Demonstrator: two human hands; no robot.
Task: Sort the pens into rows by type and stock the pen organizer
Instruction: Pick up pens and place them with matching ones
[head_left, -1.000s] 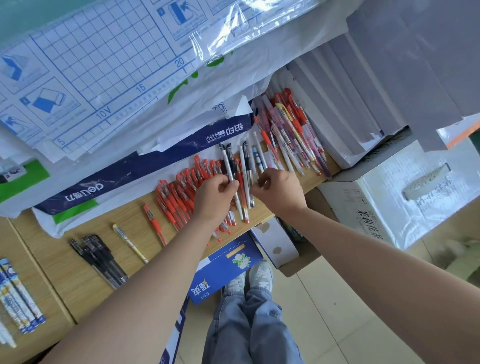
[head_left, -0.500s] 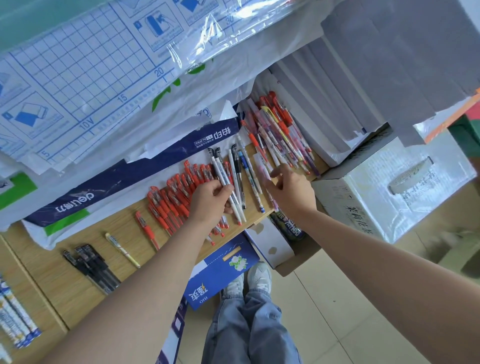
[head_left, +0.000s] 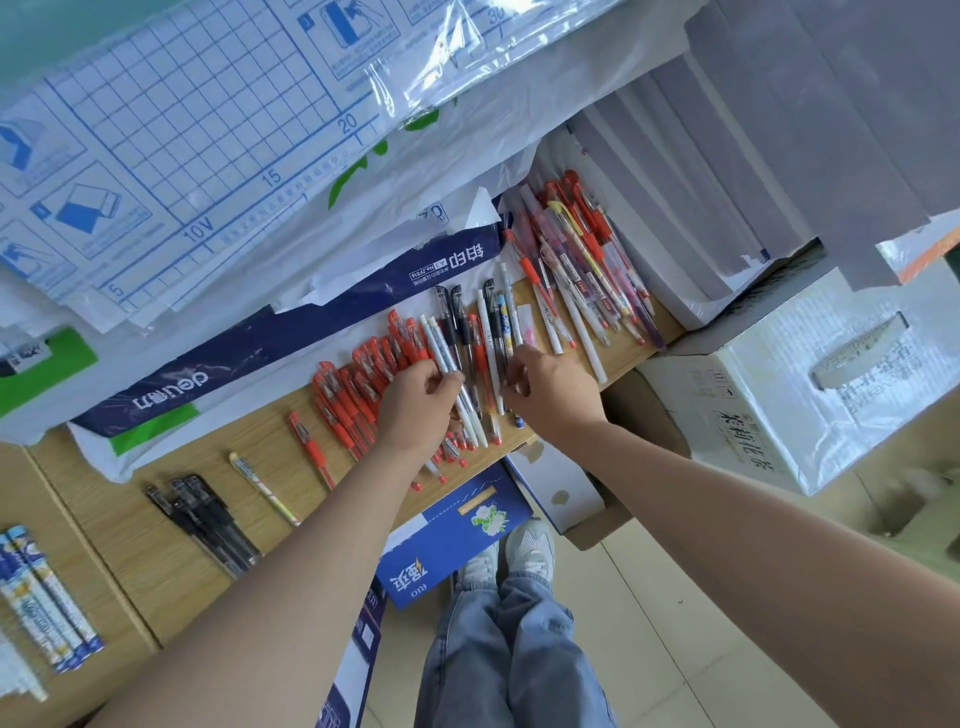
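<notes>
Red pen row (head_left: 358, 384): red-capped pens laid side by side at a slant on the wooden table (head_left: 156, 551), cap ends toward the dark blue paper pack (head_left: 260, 353)
White pens (head_left: 434, 340): two, lying against the right end of the red pen row
Mixed pens (head_left: 485, 332): black-grip, red and white pens side by side, immediately right of the red pen row, between the two hands
Left hand (head_left: 415, 402): over the right end of the red pen row, fingers curled, thumb and fingertips pinching the white pens
Right hand (head_left: 553, 395): right of the red pen row, past the left hand; fingers bent with tips down on the mixed pens; I cannot tell whether it has hold of one
Unsorted heap (head_left: 582, 260): red, pink and patterned pens piled crosswise, further right of the red pen row and deeper on the table
Single red pen (head_left: 310, 447): alone, just left of the red pen row
Patterned pen (head_left: 262, 486): left of the red pen row, beyond the single red pen
Black pens (head_left: 202, 519): a small bunch, well left of the red pen row
Blue-and-white pens (head_left: 41, 597): far left of the red pen row, past a seam in the tabletop
Gridded sheets (head_left: 182, 130): behind the red pen row, beyond the paper pack
White carton (head_left: 779, 395): well right of the red pen row, off the table's end
Blue box (head_left: 452, 535): below the red pen row, under the table edge
</notes>
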